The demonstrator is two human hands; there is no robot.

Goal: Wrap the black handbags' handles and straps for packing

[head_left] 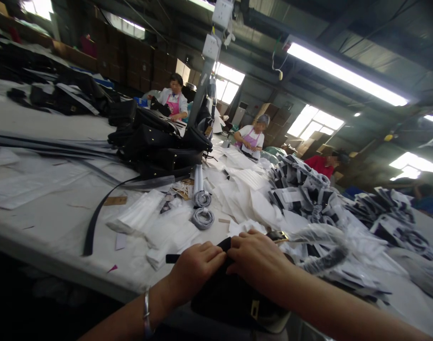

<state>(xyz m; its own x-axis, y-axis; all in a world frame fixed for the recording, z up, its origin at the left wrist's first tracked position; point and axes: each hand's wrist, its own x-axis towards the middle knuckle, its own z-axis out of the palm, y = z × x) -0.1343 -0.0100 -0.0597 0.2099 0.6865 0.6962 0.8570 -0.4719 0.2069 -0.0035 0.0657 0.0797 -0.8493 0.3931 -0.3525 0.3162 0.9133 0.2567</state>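
Note:
At the table's front edge lies a black handbag (234,303) with a gold-coloured metal fitting on its side. My left hand (198,265), with a silver bangle at the wrist, is closed on the bag's upper edge. A short black strap end sticks out to the left of it. Right beside it, my right hand (255,258) grips the same edge with bent fingers. A handle wrapped in clear plastic (323,251) curves out to the right of my right hand. What lies under my fingers is hidden.
Black bags (159,142) are piled at the back left, with long straps trailing forward. Two rolled straps (202,218) lie mid-table among white paper sheets (238,184). Wrapped pieces (305,189) heap up at the right. Several people work across the table, beyond a grey post (202,85).

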